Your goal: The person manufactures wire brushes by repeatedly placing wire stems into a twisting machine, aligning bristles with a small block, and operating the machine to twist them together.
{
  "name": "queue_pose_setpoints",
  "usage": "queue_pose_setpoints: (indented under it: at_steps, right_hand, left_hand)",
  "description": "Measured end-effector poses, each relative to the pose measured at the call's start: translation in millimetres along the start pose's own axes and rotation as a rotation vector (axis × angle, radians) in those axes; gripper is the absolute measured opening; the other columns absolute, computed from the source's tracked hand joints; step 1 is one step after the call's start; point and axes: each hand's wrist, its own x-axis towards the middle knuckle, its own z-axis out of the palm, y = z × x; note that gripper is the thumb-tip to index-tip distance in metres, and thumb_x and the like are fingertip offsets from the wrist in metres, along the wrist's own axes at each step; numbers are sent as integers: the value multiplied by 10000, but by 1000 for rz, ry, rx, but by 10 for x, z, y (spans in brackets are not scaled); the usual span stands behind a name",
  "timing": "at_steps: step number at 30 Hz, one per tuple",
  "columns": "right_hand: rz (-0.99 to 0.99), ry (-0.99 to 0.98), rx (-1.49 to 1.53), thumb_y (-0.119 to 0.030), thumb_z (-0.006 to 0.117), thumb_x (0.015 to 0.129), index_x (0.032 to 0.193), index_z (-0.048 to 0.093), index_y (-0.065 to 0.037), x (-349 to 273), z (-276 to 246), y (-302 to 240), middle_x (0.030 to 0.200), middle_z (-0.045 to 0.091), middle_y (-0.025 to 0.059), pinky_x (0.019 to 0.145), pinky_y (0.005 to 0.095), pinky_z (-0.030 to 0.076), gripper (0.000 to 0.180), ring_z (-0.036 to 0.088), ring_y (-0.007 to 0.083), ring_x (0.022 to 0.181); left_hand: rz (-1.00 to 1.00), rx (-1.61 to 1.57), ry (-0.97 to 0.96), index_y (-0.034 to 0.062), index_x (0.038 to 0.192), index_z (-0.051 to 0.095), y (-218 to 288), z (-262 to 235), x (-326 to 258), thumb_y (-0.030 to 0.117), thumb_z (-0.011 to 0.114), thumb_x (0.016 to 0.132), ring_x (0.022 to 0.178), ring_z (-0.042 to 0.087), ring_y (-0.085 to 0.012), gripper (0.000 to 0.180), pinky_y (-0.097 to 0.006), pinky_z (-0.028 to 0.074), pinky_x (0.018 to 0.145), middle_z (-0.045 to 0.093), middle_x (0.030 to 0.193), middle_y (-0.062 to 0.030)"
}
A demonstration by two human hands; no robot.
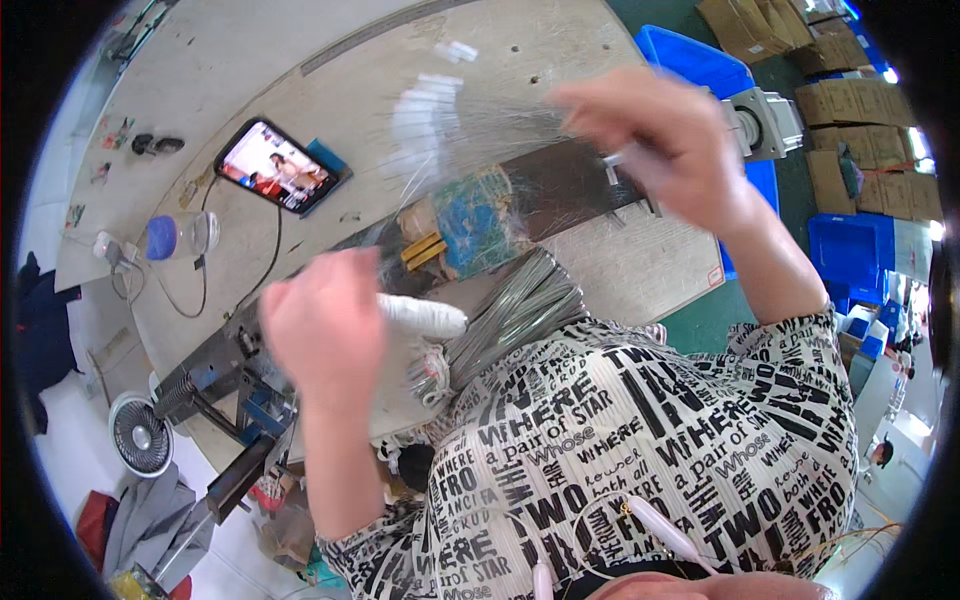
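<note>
My left hand (325,315) is raised over the near left part of the bench, blurred, its fingers curled out of sight. A white wrapped, finger-shaped piece (425,315) sticks out at its right side, perhaps a covered thumb. A bundle of thin shiny wire-like strands (525,305) lies against my shirt, just right of it. Above the bench's right side my right hand (670,140) is smeared by motion, its fingers pointing left. Between my hands is a pad patched with blue tape (475,220), with yellow pieces (423,250) at its left edge. Beyond it lie fine strands with white ends (425,120).
A phone (280,168) leans on a stand at the far left, near a clear container with a blue lid (162,238). A small fan (140,435) stands at the left. Blue bins (690,60) and cardboard boxes (860,130) are on the right. A dark metal bar (560,185) crosses the bench.
</note>
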Motion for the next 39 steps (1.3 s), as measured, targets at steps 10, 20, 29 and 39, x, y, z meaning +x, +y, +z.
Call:
queue_pose_setpoints:
  at_steps: [10, 20, 29, 39]
  right_hand:
    - [-96, 72, 35, -18, 625, 882, 1119, 642, -15, 604, 86, -310, 987, 667, 77, 656, 237, 475, 238, 610, 102, 799]
    - [-33, -412, -16, -23, 639, 775, 1053, 638, -65, 19, 375, 63, 966, 652, 61, 697, 331, 493, 282, 637, 219, 804]
    - [-378, -348, -148, -103, 628, 726, 820, 588, -91, 306, 1253, -309, 800, 578, 56, 657, 378, 495, 103, 627, 261, 756]
    - [-144, -493, 18, -58, 637, 748, 956, 633, -110, 278, 1327, -205, 878, 622, 39, 679, 405, 484, 215, 616, 285, 802]
  left_hand:
    - [170, -296, -79, 133, 754, 635, 605, -7, 27, 194, 667, 818, 642, 577, -189, 93, -338, 392, 671, 598, 681, -3]
    - [133, -194, -89, 116, 736, 625, 316, 66, 127, 204, 666, 828, 674, 579, -178, 134, -337, 373, 664, 577, 664, 5]
    - [-665, -742, 244, 60, 1013, 637, 24, 153, -1011, 85, 658, 864, 863, 564, -112, 152, -263, 404, 777, 621, 974, -53]
    - [-918, -2369, -32, -17, 1238, 417, 531, 357, -630, 151, 596, 920, 1039, 595, -195, 402, -355, 489, 855, 606, 1081, -106]
